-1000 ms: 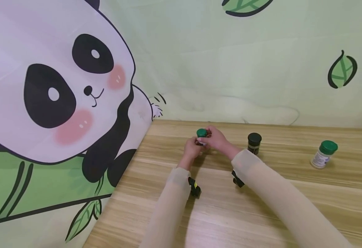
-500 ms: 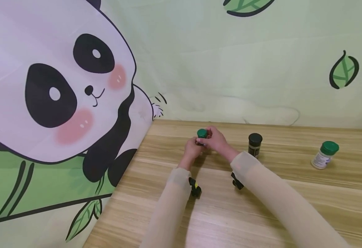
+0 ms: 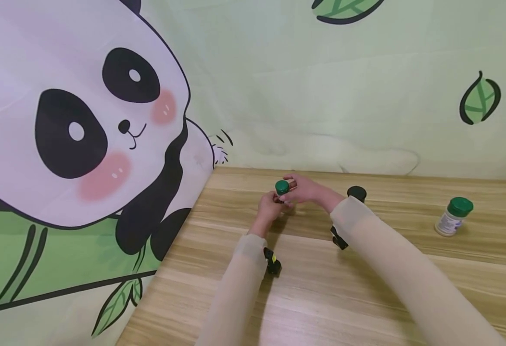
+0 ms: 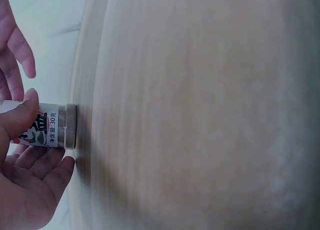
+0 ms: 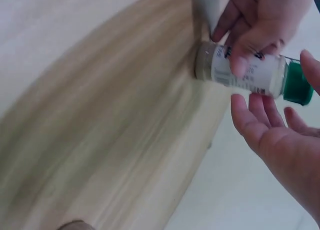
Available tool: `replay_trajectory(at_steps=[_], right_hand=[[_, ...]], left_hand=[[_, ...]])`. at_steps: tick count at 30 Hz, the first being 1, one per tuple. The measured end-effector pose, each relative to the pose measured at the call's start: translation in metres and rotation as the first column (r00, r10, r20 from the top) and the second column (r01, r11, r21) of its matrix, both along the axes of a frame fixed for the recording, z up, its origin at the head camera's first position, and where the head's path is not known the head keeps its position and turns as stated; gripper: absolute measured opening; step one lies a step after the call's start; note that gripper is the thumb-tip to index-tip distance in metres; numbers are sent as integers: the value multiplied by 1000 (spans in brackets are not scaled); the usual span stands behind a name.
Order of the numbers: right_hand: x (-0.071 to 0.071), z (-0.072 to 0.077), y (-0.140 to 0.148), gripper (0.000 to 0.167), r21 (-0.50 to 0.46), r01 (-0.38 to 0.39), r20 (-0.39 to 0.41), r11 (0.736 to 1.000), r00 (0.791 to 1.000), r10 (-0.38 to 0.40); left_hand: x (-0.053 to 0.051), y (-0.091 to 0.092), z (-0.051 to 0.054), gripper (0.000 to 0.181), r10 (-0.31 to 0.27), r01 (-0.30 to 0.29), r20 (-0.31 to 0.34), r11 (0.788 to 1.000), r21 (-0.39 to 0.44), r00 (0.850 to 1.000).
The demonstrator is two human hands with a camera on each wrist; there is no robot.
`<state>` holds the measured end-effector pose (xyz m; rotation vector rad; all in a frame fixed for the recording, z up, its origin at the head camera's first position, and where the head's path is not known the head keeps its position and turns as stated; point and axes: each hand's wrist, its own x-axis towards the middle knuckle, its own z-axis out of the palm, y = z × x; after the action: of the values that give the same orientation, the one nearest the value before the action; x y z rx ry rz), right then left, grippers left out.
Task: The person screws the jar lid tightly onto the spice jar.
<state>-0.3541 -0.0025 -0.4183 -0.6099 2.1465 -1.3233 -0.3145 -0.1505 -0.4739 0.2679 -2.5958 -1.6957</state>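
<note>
A small clear spice bottle with a white label and green cap stands near the back left of the table. My left hand grips its body low down, thumb across the label. In the left wrist view the bottle's base seems to meet the wood. Around the green cap, my right hand spreads its thumb and fingers. The fingers look loose and mostly apart from the bottle; whether any fingertip touches it is hard to tell.
Right of my hands is a black-lidded jar, partly hidden behind my right sleeve. Farther right stands another white-labelled bottle with a green cap. A panda-printed cloth hangs behind the wooden table.
My right hand has loosened from around the cap, its fingers spreading, and the right forearm has shifted right and up, covering more of the black-lidded jar. My left hand keeps its hold.
</note>
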Motion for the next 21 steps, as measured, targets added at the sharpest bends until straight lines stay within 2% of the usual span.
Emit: replay_trajectory(at_steps=[5,8,14,21], right_hand=[[-5,6,5,74,11,-66,53,998,996,65],[-5,7,5,71,15,-70,51,997,996,69],[-3,6,4,62,40,-47,11,998,999,47],[-4,0,-1,56,22,29,-12,999,1000,-29]], left_hand=[[1,0,0,32,-11,11,-4,1000,19,1000],[1,0,-2,32,-17,17,2,999,33,1000],[3,1,-2,32,-18,18,8,999,38,1000],[2,0,1,33,-20,19,20,999,49,1000]])
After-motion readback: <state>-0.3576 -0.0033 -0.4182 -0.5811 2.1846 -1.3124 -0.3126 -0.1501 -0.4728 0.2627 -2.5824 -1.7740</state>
